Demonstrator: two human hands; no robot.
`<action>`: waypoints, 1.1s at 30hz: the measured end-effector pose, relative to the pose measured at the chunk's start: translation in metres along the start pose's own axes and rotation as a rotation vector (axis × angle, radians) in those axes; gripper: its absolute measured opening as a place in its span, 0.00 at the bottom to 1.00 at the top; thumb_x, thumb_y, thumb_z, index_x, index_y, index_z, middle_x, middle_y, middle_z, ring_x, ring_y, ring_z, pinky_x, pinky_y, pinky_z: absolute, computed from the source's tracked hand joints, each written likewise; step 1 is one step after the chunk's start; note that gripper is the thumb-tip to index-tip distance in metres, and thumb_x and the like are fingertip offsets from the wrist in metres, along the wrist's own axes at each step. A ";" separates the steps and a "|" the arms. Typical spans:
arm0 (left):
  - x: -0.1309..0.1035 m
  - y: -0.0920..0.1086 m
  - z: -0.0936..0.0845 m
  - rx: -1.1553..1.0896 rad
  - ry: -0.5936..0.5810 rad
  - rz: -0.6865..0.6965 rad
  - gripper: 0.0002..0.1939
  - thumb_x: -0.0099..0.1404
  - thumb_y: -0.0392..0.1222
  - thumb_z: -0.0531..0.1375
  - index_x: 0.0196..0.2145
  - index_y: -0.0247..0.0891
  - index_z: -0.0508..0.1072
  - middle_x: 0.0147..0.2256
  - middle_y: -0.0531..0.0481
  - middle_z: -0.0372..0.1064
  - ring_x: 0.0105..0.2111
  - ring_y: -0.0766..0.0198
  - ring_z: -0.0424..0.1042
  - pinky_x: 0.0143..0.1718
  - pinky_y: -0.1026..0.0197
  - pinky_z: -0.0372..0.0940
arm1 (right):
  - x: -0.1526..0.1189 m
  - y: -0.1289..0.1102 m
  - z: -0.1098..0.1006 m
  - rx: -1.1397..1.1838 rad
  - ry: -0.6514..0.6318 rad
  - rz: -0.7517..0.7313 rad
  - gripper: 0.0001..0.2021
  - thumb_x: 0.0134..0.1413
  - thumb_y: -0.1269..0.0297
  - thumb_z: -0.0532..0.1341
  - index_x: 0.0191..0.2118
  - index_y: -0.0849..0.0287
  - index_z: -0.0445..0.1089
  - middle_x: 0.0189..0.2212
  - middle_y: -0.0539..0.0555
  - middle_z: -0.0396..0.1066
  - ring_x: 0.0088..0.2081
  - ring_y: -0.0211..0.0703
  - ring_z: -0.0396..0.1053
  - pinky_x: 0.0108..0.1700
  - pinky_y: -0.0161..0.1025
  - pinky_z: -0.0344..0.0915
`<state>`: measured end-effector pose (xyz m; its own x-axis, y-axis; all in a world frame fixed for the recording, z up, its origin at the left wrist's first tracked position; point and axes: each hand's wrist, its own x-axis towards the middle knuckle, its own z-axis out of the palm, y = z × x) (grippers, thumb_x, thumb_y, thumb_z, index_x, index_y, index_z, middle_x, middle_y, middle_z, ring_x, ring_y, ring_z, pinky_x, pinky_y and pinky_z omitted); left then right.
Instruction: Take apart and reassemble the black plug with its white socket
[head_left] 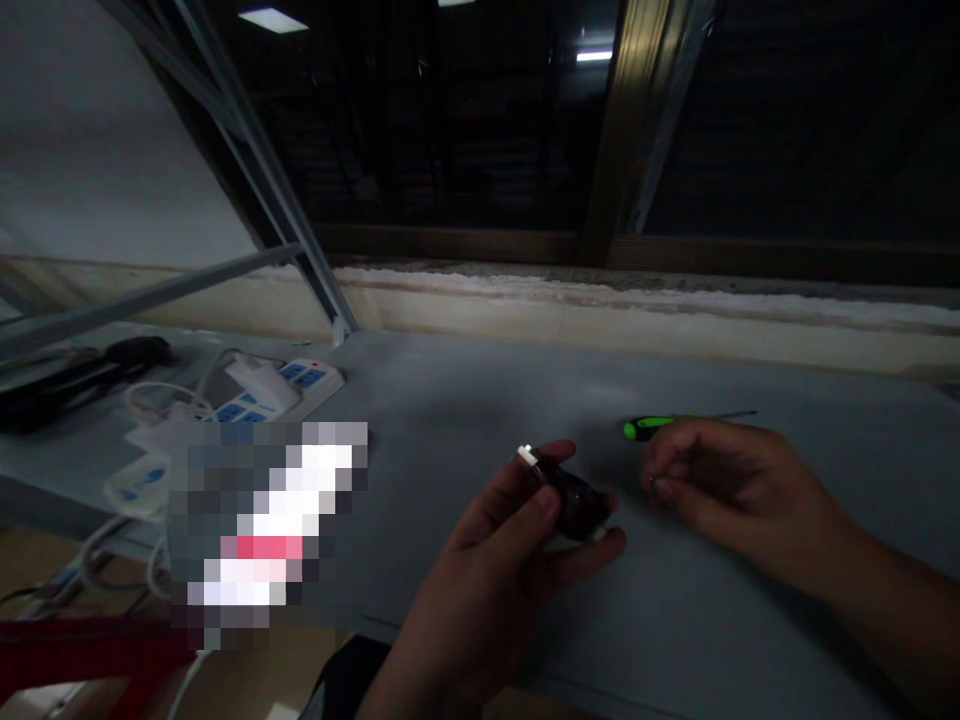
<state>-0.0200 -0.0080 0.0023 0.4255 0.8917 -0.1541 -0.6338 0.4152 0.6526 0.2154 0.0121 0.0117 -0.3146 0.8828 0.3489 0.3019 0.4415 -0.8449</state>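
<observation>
My left hand (pixel 517 545) is wrapped round a small dark object (pixel 576 505) with a white piece at its upper left end and a pale bit at its lower right end. To its right, my right hand (pixel 739 490) has thumb and forefinger pinched together; something tiny may be between the fingertips, too small to name. Just behind the right hand, a green and black screwdriver (pixel 640 429) lies on the grey table (pixel 450 390), its thin shaft pointing right. The two hands are apart.
White power strips (pixel 319 385) with plugs and cables stand at the left, near a black object (pixel 82 380). A pixelated bright area covers the table's left front. Grey metal frame bars (pixel 277 190) rise at the back left, before a window. Something red (pixel 90 650) is at the lower left.
</observation>
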 end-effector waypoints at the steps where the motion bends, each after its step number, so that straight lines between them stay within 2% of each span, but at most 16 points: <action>1: 0.001 -0.002 0.000 0.031 0.002 0.000 0.19 0.63 0.41 0.71 0.52 0.43 0.80 0.45 0.45 0.76 0.49 0.52 0.76 0.49 0.48 0.77 | -0.001 -0.001 0.001 0.080 -0.015 0.026 0.02 0.64 0.68 0.64 0.38 0.55 0.71 0.29 0.49 0.72 0.29 0.37 0.72 0.31 0.32 0.68; 4: 0.005 -0.008 0.001 0.119 0.012 0.018 0.17 0.62 0.40 0.72 0.49 0.45 0.81 0.48 0.46 0.75 0.49 0.55 0.76 0.47 0.52 0.77 | -0.003 -0.006 0.006 0.215 -0.055 0.031 0.02 0.65 0.69 0.64 0.40 0.54 0.73 0.33 0.51 0.73 0.33 0.36 0.73 0.35 0.31 0.71; 7: 0.008 -0.011 0.001 0.157 -0.020 0.035 0.16 0.61 0.39 0.73 0.47 0.47 0.82 0.49 0.49 0.76 0.47 0.59 0.77 0.48 0.58 0.76 | -0.001 -0.010 0.009 0.198 -0.070 -0.023 0.05 0.63 0.72 0.65 0.38 0.54 0.74 0.42 0.53 0.71 0.42 0.38 0.73 0.42 0.33 0.73; 9: 0.010 -0.013 0.000 0.161 -0.061 0.042 0.15 0.62 0.38 0.72 0.47 0.48 0.82 0.48 0.49 0.77 0.47 0.61 0.78 0.49 0.59 0.75 | 0.001 -0.010 0.010 0.182 -0.066 -0.008 0.05 0.62 0.72 0.66 0.38 0.53 0.75 0.45 0.54 0.69 0.46 0.39 0.71 0.44 0.32 0.73; 16: 0.011 -0.015 -0.001 0.170 -0.146 0.077 0.16 0.64 0.33 0.69 0.48 0.48 0.81 0.46 0.52 0.78 0.48 0.63 0.78 0.52 0.60 0.73 | 0.000 -0.007 0.011 0.217 -0.111 0.040 0.04 0.63 0.70 0.66 0.38 0.52 0.75 0.44 0.52 0.67 0.46 0.38 0.70 0.45 0.31 0.72; 20: 0.012 -0.018 -0.003 0.246 -0.112 0.099 0.17 0.63 0.33 0.70 0.48 0.49 0.81 0.46 0.52 0.78 0.48 0.63 0.77 0.52 0.62 0.71 | 0.001 -0.006 0.011 0.207 -0.135 0.031 0.05 0.62 0.72 0.66 0.37 0.53 0.75 0.44 0.52 0.68 0.45 0.37 0.71 0.45 0.32 0.73; 23: 0.012 -0.018 -0.004 0.253 -0.106 0.098 0.16 0.63 0.35 0.70 0.47 0.49 0.81 0.47 0.52 0.78 0.49 0.62 0.77 0.53 0.61 0.71 | 0.000 -0.003 0.011 0.258 -0.168 0.019 0.07 0.63 0.72 0.66 0.41 0.50 0.75 0.46 0.51 0.68 0.46 0.37 0.72 0.48 0.34 0.73; 26: 0.010 -0.014 -0.001 0.205 -0.072 0.086 0.16 0.61 0.37 0.72 0.47 0.48 0.81 0.47 0.51 0.78 0.48 0.60 0.77 0.51 0.59 0.73 | -0.001 0.001 0.010 0.341 -0.155 0.047 0.10 0.65 0.69 0.65 0.49 0.47 0.72 0.46 0.50 0.70 0.46 0.38 0.73 0.47 0.35 0.73; 28: 0.007 -0.007 0.002 0.198 0.001 0.092 0.16 0.61 0.38 0.72 0.47 0.47 0.81 0.47 0.49 0.78 0.47 0.58 0.77 0.49 0.58 0.74 | 0.000 0.005 0.010 0.307 -0.108 0.094 0.09 0.67 0.66 0.64 0.50 0.47 0.70 0.45 0.51 0.70 0.45 0.39 0.73 0.45 0.35 0.72; 31: 0.001 0.008 0.005 0.162 0.139 0.154 0.18 0.62 0.39 0.70 0.50 0.44 0.80 0.46 0.46 0.78 0.47 0.55 0.77 0.47 0.57 0.75 | 0.005 0.008 0.013 0.038 -0.040 0.092 0.11 0.66 0.65 0.64 0.51 0.49 0.69 0.49 0.52 0.71 0.49 0.43 0.72 0.49 0.40 0.71; 33: -0.001 0.019 0.004 0.120 0.203 0.229 0.19 0.62 0.38 0.69 0.52 0.41 0.80 0.46 0.44 0.78 0.47 0.55 0.78 0.47 0.57 0.74 | 0.012 0.007 0.020 -0.181 -0.061 0.029 0.16 0.63 0.66 0.65 0.55 0.49 0.68 0.54 0.53 0.69 0.52 0.46 0.70 0.52 0.44 0.69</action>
<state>-0.0299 -0.0012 0.0180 0.1356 0.9822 -0.1297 -0.6129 0.1860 0.7680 0.1964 0.0223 0.0016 -0.3557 0.8868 0.2951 0.4670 0.4421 -0.7658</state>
